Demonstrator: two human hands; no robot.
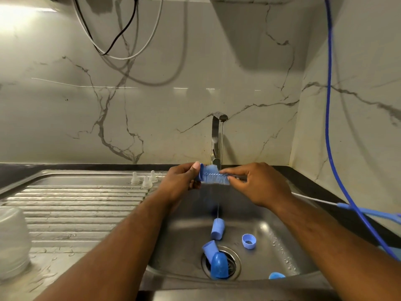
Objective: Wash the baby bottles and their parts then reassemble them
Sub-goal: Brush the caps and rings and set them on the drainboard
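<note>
Above the steel sink [282,246], under a thin stream from the tap [217,135], my left hand [182,181] pinches a blue bottle part [200,172]. My right hand [258,183] grips the bottle brush [214,177], whose blue bristles enter that part; its white handle runs off to the right. In the basin lie several blue parts: a cap [217,228], a screw ring [248,241], a collar [209,249], a dome cap [219,266] over the drain, and a piece [276,275] at the front edge. Three clear teats [144,180] stand on the drainboard.
A clear bottle [13,242] stands upside down at the left of the ribbed drainboard [76,205]. A blue cable [332,127] hangs down the right wall over the dark counter [321,187]. Black and white cables loop on the marble wall above.
</note>
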